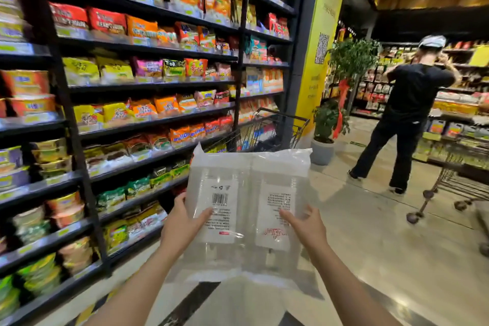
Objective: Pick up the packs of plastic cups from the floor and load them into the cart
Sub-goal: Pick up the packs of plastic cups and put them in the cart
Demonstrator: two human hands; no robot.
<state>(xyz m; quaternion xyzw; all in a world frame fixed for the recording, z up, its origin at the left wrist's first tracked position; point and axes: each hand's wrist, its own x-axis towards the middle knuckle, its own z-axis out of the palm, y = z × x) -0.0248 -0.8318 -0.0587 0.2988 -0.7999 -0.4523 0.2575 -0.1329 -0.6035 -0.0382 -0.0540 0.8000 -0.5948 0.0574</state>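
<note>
Two cup packs [246, 209] side by side, left hand [182, 222] and right hand [307, 225] apparently gripping each.

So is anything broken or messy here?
Nothing looks broken or spilled. The left hand and right hand hold two clear packs of plastic cups, which look whole, in front of the cart. The shelves look tidy.

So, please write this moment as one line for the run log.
left hand: holds cup packs | right hand: holds cup packs | packs: off floor | cart: ahead, not loaded yet
</note>
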